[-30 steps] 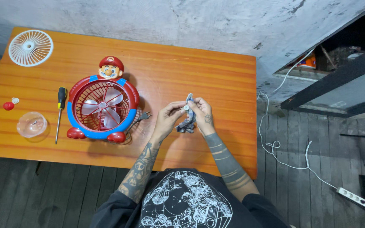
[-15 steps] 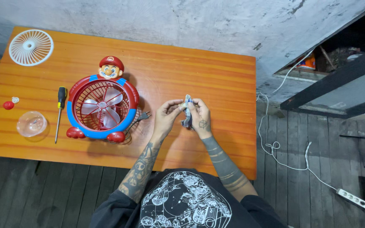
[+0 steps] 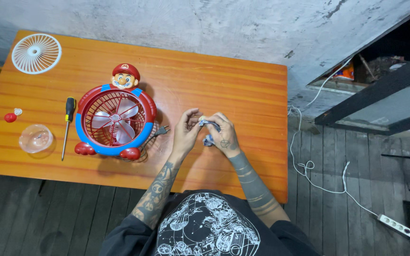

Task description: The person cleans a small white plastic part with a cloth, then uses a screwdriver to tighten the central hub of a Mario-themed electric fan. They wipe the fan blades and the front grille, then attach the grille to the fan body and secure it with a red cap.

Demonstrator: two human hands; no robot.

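Observation:
Above the middle of the orange wooden table (image 3: pixel 243 80), my left hand (image 3: pixel 186 132) and my right hand (image 3: pixel 223 134) meet around a small crumpled grey-blue cloth (image 3: pixel 208 124). Both hands pinch it; most of the cloth is bunched inside my right fingers. Left of my hands stands a red and blue toy fan (image 3: pixel 115 121) with a cartoon head on top and clear blades showing behind its red grille. Its black plug (image 3: pixel 161 129) lies just beside my left hand.
A black-handled screwdriver (image 3: pixel 67 124) lies left of the fan. A clear dome (image 3: pixel 35 138), a small red knob (image 3: pixel 10 117) and a white round grille (image 3: pixel 36 53) sit at the table's left end. A white cable and power strip (image 3: pixel 397 224) run over the wooden floor on the right.
The cloth, held upright between my fingertips before, is now bunched down into my right hand. My right hand has rolled over it and both hands have dropped slightly.

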